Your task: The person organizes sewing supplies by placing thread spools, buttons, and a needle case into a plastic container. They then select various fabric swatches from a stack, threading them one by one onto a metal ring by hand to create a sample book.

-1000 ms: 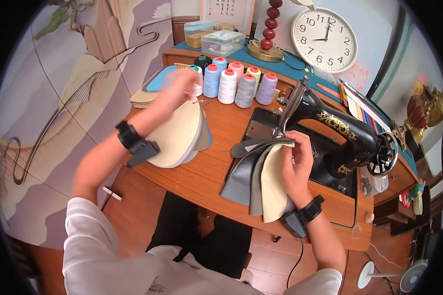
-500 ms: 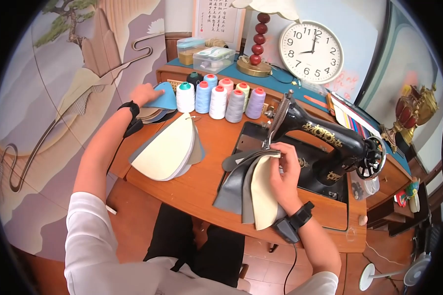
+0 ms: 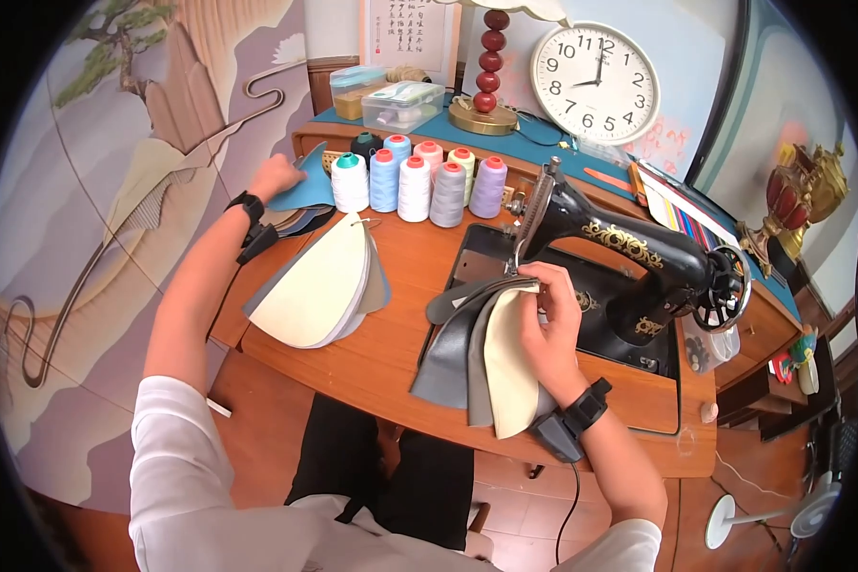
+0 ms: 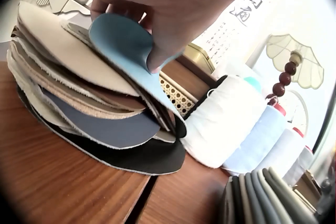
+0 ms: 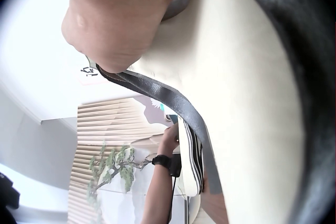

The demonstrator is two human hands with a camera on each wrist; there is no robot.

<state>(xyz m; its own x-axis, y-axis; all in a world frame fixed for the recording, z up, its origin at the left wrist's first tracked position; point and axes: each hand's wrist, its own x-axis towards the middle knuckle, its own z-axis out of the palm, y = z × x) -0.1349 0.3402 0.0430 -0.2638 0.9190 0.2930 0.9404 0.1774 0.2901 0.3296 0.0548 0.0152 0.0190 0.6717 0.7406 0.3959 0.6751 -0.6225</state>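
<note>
At the far left of the table, my left hand pinches a blue leather piece between thumb and fingers. The blue piece bends upward off a stack of cut leather pieces in beige, grey and black. By the sewing machine's needle, my right hand grips the narrow end of a fanned bundle of petal-shaped leather pieces. Cream leather lies nearest that hand, with grey and dark grey pieces beside it. The machine's foot is partly hidden behind the bundle and fingers.
Between my hands lies another fanned bundle, cream on top. Several thread spools stand behind it. Clear plastic boxes, a lamp and a wall clock are at the back. The table's front edge runs close before my legs.
My left hand has moved left from beside the spools to the stack and raised the blue piece's edge. The right hand stays on its bundle at the machine.
</note>
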